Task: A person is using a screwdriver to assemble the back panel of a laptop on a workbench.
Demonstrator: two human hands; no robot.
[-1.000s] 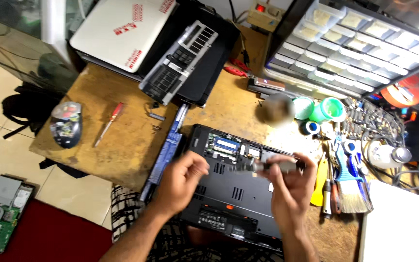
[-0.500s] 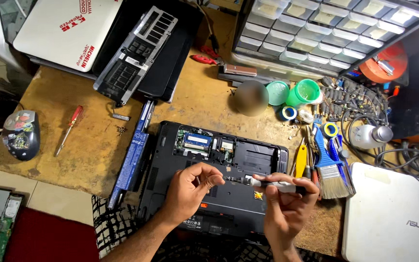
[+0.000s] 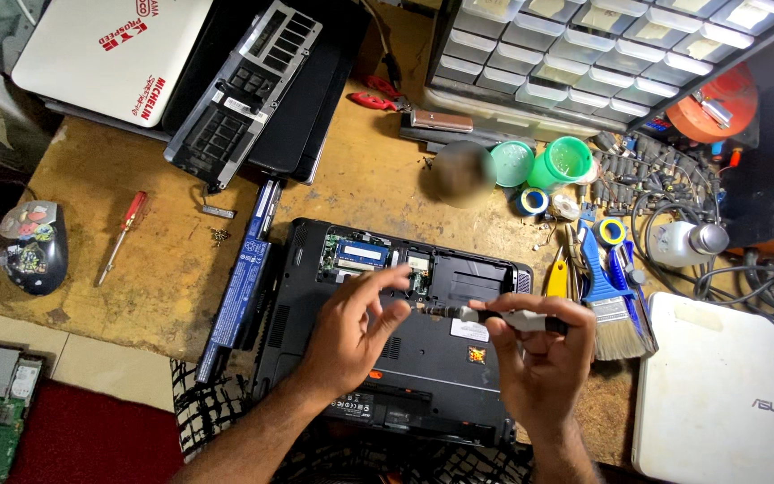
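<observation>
Two hands worked over the open black laptop (image 3: 396, 341) on the bench: your right hand (image 3: 539, 358) gripped a grey screwdriver (image 3: 503, 316), your left hand (image 3: 351, 327) pinched its tip. Seemingly mid-disassembly; seating the bit squarely looked necessary.

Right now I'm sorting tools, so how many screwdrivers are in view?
2: a red-handled screwdriver lying on the left of the wooden table, and a grey-handled screwdriver held by the right hand over the open black laptop. Others may hide in the clutter at right.
</observation>
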